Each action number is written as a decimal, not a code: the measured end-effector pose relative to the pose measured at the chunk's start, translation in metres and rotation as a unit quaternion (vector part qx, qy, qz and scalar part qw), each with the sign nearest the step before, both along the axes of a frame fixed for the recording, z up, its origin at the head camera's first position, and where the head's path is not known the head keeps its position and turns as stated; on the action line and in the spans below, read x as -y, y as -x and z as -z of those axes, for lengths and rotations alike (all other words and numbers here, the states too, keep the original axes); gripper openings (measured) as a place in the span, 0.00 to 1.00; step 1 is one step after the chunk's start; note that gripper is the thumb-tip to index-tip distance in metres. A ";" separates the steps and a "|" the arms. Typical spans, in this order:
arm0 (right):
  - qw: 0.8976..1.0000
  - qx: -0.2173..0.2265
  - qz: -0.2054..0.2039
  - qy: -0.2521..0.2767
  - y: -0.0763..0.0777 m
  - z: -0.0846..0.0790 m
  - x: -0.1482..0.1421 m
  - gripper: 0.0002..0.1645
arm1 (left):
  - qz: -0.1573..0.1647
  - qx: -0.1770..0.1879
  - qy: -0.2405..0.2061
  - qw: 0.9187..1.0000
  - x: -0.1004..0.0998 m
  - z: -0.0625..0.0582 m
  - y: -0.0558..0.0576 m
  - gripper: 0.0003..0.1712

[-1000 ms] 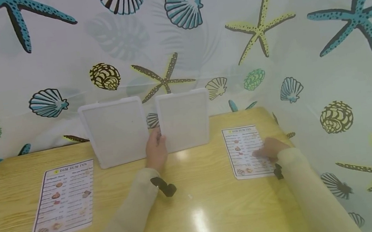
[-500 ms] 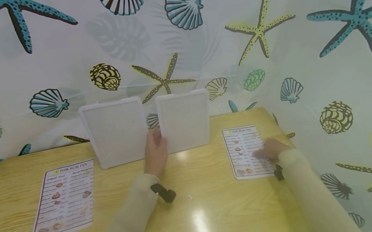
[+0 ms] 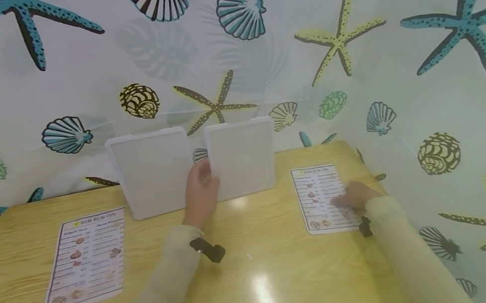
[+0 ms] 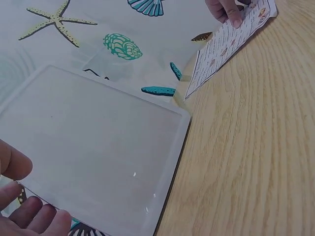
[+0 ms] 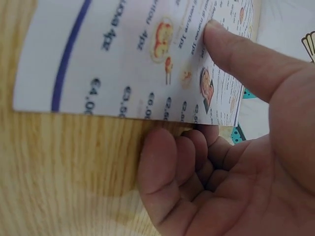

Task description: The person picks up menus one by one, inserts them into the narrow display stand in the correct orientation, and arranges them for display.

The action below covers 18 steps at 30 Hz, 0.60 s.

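Two white framed boards lean against the patterned backdrop: a left board (image 3: pixel 153 176) and a right board (image 3: pixel 241 156). My left hand (image 3: pixel 201 191) is at the right board's near left edge, between the two. In the left wrist view its thumb (image 4: pixel 15 162) overlaps the board's face, while the loosely bent fingers lie beside the edge, not wrapped behind it. My right hand (image 3: pixel 356 196) holds the right edge of a printed "Dim Sum Inn" menu (image 3: pixel 318 198). Its thumb (image 5: pixel 236 51) lies on the printed face and the curled fingers are at and under the edge.
A second menu (image 3: pixel 84 259) lies flat on the left of the wooden table (image 3: pixel 263 249). The backdrop (image 3: pixel 260 69) with shells and starfish rises behind the table and along its right side. Black bands (image 3: pixel 207 249) sit on both wrists.
My left hand has shifted slightly left, and the gap between its thumb and fingers shows more. The right hand stays at the menu. Both boards stand as before; the view has turned slightly.
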State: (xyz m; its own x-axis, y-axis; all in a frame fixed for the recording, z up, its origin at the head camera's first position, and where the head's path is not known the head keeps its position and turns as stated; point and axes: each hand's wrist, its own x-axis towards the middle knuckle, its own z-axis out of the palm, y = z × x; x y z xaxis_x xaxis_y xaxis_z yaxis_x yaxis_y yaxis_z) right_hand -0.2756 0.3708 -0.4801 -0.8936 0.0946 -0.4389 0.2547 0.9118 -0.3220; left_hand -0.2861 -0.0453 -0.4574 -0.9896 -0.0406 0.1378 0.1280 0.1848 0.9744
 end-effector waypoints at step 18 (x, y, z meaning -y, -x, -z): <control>0.992 -0.104 -0.061 0.036 -0.001 0.005 -0.008 0.15 | 0.036 0.020 0.019 0.999 0.020 0.012 0.003 0.31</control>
